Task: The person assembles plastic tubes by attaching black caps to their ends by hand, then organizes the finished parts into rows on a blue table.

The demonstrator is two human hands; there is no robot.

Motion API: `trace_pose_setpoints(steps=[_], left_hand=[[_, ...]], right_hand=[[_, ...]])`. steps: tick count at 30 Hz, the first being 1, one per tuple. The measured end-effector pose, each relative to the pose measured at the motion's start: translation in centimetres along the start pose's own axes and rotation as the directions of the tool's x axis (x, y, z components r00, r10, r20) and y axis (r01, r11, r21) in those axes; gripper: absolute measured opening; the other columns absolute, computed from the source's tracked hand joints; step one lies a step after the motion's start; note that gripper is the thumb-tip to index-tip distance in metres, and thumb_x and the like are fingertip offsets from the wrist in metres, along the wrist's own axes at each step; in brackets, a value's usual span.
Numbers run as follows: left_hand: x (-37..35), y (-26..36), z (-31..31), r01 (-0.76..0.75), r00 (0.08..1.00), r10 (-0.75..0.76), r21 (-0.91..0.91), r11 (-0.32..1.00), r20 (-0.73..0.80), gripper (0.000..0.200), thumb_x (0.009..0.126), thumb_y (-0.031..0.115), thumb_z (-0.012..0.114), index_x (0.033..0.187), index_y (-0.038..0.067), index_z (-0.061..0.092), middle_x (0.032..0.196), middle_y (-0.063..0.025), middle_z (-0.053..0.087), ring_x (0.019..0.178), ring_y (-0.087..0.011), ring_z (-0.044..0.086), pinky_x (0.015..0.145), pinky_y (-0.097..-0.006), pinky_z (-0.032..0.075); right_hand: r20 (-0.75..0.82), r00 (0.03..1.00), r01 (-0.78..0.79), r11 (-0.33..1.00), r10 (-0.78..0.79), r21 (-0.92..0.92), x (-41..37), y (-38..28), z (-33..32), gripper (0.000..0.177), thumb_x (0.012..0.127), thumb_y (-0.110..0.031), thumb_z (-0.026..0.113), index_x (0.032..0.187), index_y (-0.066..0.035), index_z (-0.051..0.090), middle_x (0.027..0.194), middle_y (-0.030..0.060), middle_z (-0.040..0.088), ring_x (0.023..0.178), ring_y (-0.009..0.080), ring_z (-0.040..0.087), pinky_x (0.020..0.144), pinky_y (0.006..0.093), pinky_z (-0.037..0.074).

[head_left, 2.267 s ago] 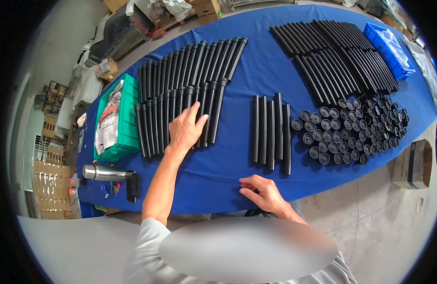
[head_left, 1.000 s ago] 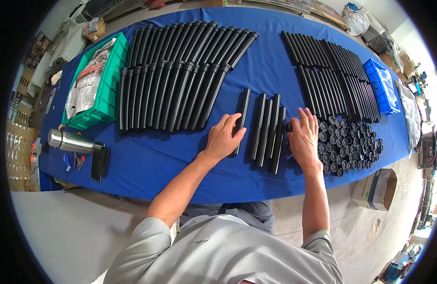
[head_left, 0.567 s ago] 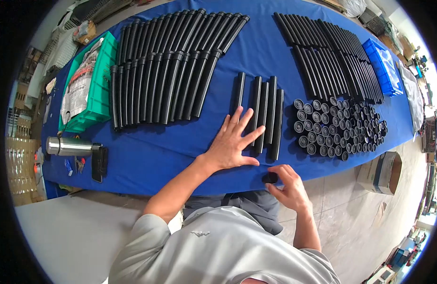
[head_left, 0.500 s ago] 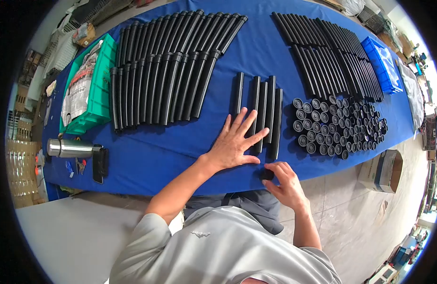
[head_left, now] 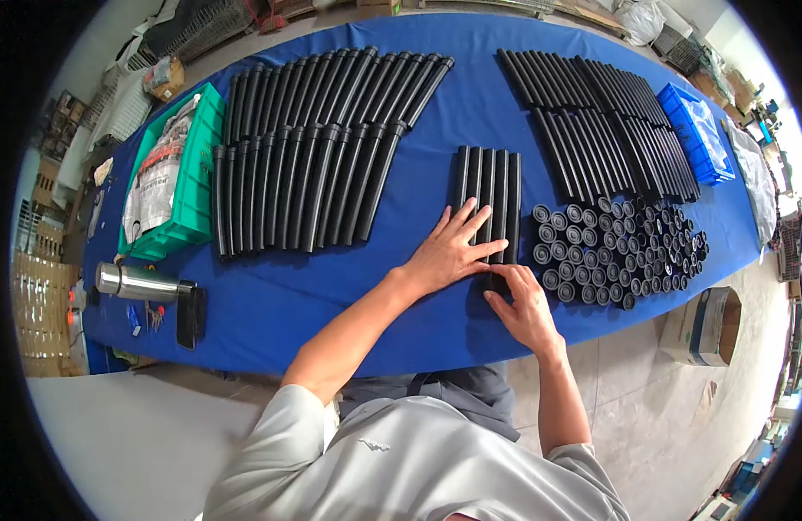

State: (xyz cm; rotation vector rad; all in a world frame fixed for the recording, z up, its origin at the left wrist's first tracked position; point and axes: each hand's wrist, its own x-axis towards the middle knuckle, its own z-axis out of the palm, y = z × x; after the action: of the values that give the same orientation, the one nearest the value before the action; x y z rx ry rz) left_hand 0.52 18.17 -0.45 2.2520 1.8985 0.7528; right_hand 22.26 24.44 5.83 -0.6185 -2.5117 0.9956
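Observation:
Several black tubes (head_left: 489, 187) lie side by side on the blue tablecloth, right in front of me. Across their lower part rests my left hand (head_left: 447, 253), fingers spread, the fingertips touching the tubes. My right hand (head_left: 524, 306) is at the near ends of these tubes, its thumb and fingers bent around a black cap (head_left: 496, 283) that is mostly hidden. To the right lies a cluster of round black caps (head_left: 589, 252). Rows of black tubes with caps on their far ends (head_left: 307, 187) fill the left part of the table.
More black tubes (head_left: 592, 130) lie in rows at the back right, beside a blue crate (head_left: 700, 143). On the left stand a green crate (head_left: 177, 227) with a printed bag, a steel flask (head_left: 136, 282) and a phone (head_left: 190, 317). A cardboard box (head_left: 703, 326) is on the floor.
The loose tubes in front of me, earlier spread and uneven, now lie close together with their far ends nearly level. My right hand has moved up with the cap to the near tube ends.

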Motion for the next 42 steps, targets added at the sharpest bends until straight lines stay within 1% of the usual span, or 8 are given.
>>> trace_pose_setpoints(steps=[5, 9, 15, 20, 24, 28, 35, 42], left_hand=[[0.5, -0.1, -0.2, 0.031, 0.999, -0.031, -0.017, 0.999, -0.011, 0.080, 0.091, 0.056, 0.069, 0.162, 0.033, 0.040, 0.171, -0.0219, 0.022, 0.159, -0.0437, 0.018, 0.122, -0.0662, 0.028], [-0.7, -0.2, -1.3, 0.059, 0.998, -0.061, -0.048, 0.997, -0.028, 0.117, 0.082, 0.066, 0.074, 0.168, 0.009, 0.018, 0.170, -0.0278, 0.021, 0.158, -0.0463, 0.017, 0.127, -0.0563, 0.026], [-2.7, -1.1, -2.1, 0.136, 0.965, -0.159, -0.120, 0.983, -0.209, 0.096, 0.090, 0.058, 0.073, 0.157, -0.002, 0.040, 0.157, -0.0283, 0.045, 0.150, -0.0479, 0.037, 0.121, -0.0536, 0.037], [-0.5, -1.8, -3.3, 0.330, 0.872, -0.357, -0.135, 0.934, -0.336, 0.056, 0.089, 0.012, 0.077, 0.140, 0.001, 0.056, 0.128, -0.0220, 0.062, 0.113, -0.0431, 0.065, 0.097, -0.0488, 0.055], [1.2, -2.2, -2.6, 0.584, 0.788, -0.594, -0.112, 0.804, -0.159, 0.091, 0.085, 0.023, 0.080, 0.158, 0.004, 0.030, 0.120, -0.0272, 0.061, 0.103, -0.0479, 0.067, 0.088, -0.0537, 0.057], [1.8, -1.2, -3.5, 0.617, 0.785, -0.614, 0.013, 0.787, -0.082, 0.086, 0.092, 0.024, 0.066, 0.167, 0.023, 0.023, 0.106, -0.0259, 0.065, 0.086, -0.0513, 0.070, 0.080, -0.0608, 0.057], [-5.6, 7.2, -6.9, 0.429, 0.825, -0.479, -0.218, 0.877, -0.301, 0.032, 0.094, 0.016, 0.068, 0.126, 0.010, 0.067, 0.086, -0.0130, 0.062, 0.067, -0.0343, 0.065, 0.059, -0.0462, 0.055], [-13.8, 11.1, -9.4, 0.475, 0.742, -0.573, -0.330, 0.815, -0.347, 0.038, 0.091, 0.024, 0.082, 0.123, 0.008, 0.069, 0.085, -0.0078, 0.070, 0.054, -0.0147, 0.058, 0.051, -0.0308, 0.048]], right_hand=[[-0.092, 0.995, -0.023, 1.000, 0.024, 0.013, -0.4, 0.4, 0.9, 0.040, 0.086, -0.009, 0.078, 0.121, 0.002, 0.063, 0.110, 0.0191, 0.067, 0.103, 0.0383, 0.063, 0.090, 0.0449, 0.052], [-0.175, 0.984, -0.017, 0.999, 0.022, 0.030, -2.6, -0.2, 2.5, 0.042, 0.084, -0.013, 0.079, 0.119, 0.003, 0.063, 0.110, 0.0205, 0.067, 0.105, 0.0405, 0.062, 0.091, 0.0462, 0.051], [-0.195, 0.980, 0.016, 0.999, -0.024, -0.043, -3.1, -0.2, 3.5, 0.044, 0.082, -0.012, 0.080, 0.120, 0.002, 0.062, 0.108, 0.0199, 0.065, 0.102, 0.0406, 0.060, 0.091, 0.0493, 0.050], [-0.193, 0.979, 0.048, 0.995, -0.064, -0.087, -2.8, -0.3, 3.8, 0.047, 0.078, -0.010, 0.083, 0.119, 0.000, 0.063, 0.108, 0.0170, 0.065, 0.102, 0.0378, 0.060, 0.091, 0.0483, 0.049], [-0.179, 0.980, 0.054, 0.984, -0.084, -0.168, -2.9, -0.6, 3.8, 0.050, 0.075, -0.009, 0.085, 0.120, -0.002, 0.063, 0.109, 0.0145, 0.066, 0.102, 0.0357, 0.060, 0.090, 0.0467, 0.048], [-0.208, 0.975, 0.050, 0.988, -0.081, -0.149, -3.1, -0.2, 4.1, 0.051, 0.076, -0.007, 0.084, 0.123, -0.002, 0.063, 0.110, 0.0159, 0.067, 0.101, 0.0373, 0.061, 0.088, 0.0474, 0.049], [-0.211, 0.975, -0.119, 0.964, 0.069, -0.236, -3.4, 0.3, 4.6, 0.049, 0.090, -0.002, 0.071, 0.137, -0.001, 0.056, 0.122, 0.0228, 0.061, 0.112, 0.0420, 0.059, 0.099, 0.0491, 0.048], [-0.515, 0.853, -0.020, 0.979, -0.088, -0.201, -4.3, -0.7, 5.0, 0.059, 0.089, -0.001, 0.075, 0.143, 0.000, 0.052, 0.122, 0.0230, 0.061, 0.113, 0.0394, 0.059, 0.098, 0.0450, 0.049]])
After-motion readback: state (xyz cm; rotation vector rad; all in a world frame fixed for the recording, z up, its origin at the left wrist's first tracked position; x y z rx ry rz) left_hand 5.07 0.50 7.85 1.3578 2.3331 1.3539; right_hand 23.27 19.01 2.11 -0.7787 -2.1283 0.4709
